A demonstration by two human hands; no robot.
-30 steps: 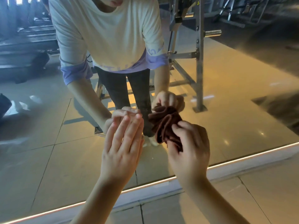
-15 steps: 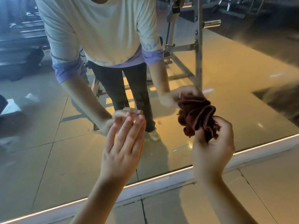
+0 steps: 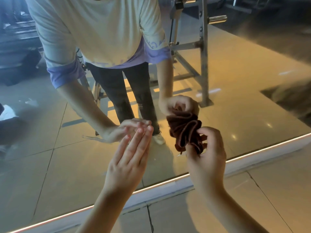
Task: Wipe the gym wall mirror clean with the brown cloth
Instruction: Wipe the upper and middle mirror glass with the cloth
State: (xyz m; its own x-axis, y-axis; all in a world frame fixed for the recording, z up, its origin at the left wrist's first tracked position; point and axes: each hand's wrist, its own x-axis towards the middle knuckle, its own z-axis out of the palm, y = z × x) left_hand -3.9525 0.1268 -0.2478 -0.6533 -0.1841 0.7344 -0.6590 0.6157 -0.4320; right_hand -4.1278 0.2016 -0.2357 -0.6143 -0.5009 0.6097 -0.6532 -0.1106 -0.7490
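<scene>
Low on the mirror (image 3: 244, 106), near its bottom edge, the cloth (image 3: 183, 137) is bunched in folds against the glass, meeting its own reflection. The right hand (image 3: 207, 158) grips it from below, fingers and thumb curled round the folds. Just to the left, clear of the cloth, the left hand (image 3: 129, 163) is flat, fingers straight and together, tips touching the glass. A white base (image 3: 168, 188) runs under the mirror, above the tiled floor (image 3: 277, 199). A metal rack (image 3: 203, 56) shows in reflection.
</scene>
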